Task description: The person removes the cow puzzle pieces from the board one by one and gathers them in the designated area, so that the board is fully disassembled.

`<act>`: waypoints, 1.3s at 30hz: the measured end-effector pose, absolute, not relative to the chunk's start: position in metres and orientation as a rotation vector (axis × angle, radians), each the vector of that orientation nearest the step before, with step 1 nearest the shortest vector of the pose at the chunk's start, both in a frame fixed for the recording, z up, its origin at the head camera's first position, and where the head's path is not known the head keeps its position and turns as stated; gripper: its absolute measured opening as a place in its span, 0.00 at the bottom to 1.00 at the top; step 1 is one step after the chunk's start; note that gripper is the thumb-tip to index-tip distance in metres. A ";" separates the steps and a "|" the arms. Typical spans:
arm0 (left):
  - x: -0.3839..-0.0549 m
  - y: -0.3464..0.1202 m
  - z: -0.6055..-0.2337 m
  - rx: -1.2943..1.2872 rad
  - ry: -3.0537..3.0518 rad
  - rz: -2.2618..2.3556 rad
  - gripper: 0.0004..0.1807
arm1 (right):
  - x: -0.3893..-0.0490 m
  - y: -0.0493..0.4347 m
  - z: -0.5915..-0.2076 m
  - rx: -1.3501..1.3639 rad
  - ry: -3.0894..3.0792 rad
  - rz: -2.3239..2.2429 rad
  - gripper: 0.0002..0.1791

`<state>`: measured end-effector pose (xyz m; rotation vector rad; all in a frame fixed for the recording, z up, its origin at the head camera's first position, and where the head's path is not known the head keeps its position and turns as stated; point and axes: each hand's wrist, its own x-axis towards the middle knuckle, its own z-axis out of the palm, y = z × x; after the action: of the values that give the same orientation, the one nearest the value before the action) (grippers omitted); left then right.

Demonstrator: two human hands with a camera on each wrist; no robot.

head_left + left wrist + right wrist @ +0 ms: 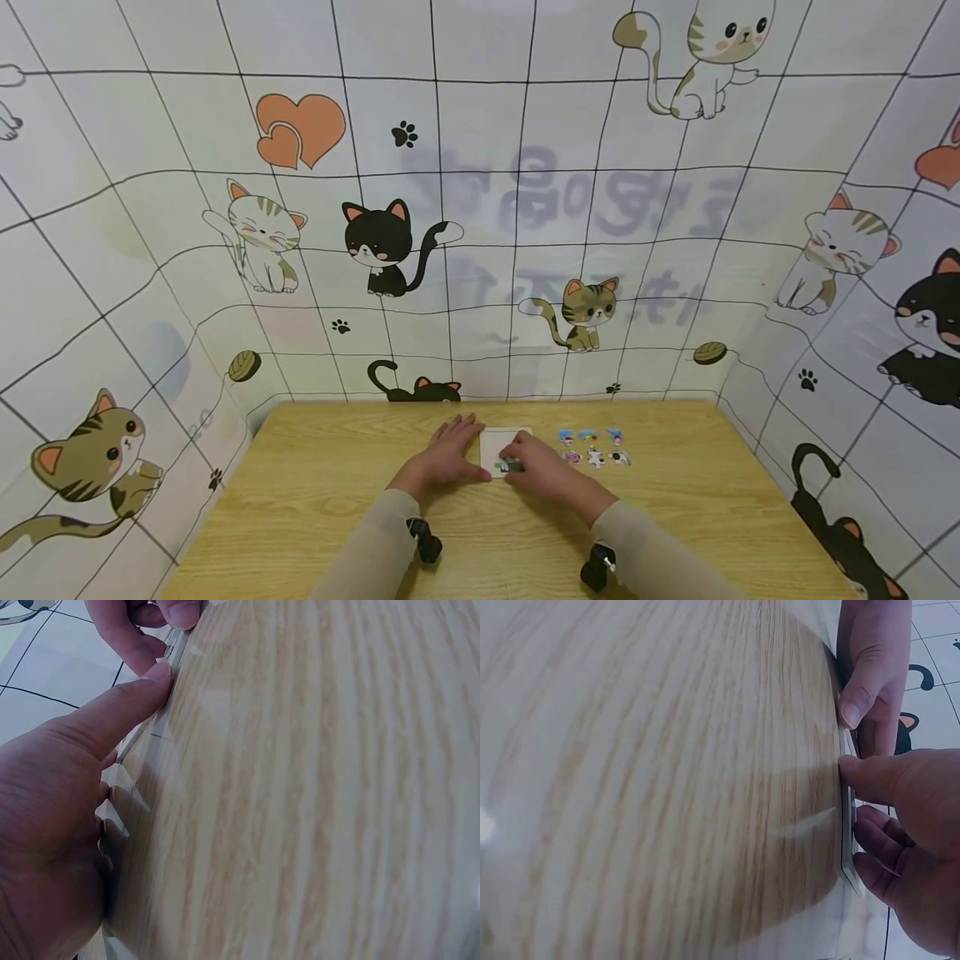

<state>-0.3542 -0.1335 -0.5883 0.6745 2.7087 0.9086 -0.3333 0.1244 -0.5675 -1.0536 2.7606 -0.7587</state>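
Observation:
A small, pale square puzzle board [495,442] lies on the wooden table. Coloured puzzle pieces [504,466] show in its lower part, partly covered by fingers. My left hand [447,454] rests beside the board with its fingers spread along the left edge; its thumb [146,684] touches the near edge. With bent fingers and thumb, my right hand [542,471] pinches a puzzle piece low over the board's right side; the piece is mostly hidden. In the right wrist view, the right thumb [870,774] lies at the board's near edge, with the other fingers curled over its top.
To the right of the board, several loose puzzle pieces [595,457] lie in two rows on the wooden table [337,492]. A cloth backdrop [480,333] printed with cats and grid lines stands around the table's back and sides.

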 end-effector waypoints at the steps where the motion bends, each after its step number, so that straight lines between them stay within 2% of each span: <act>1: -0.354 -0.133 -0.588 0.673 2.711 0.906 0.54 | -0.333 0.124 -0.568 -1.052 2.758 -0.768 0.17; 14: -0.352 -0.133 -0.589 0.691 2.735 0.877 0.54 | -0.332 0.125 -0.573 -1.004 2.728 -0.872 0.15; 39: -0.353 -0.133 -0.589 0.699 2.739 0.873 0.55 | -0.332 0.128 -0.569 -0.989 2.700 -0.991 0.17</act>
<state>-0.3528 -0.1325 -0.5892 0.6988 2.7387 0.8733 -0.3316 0.1284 -0.5691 -0.9891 2.6999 -0.9910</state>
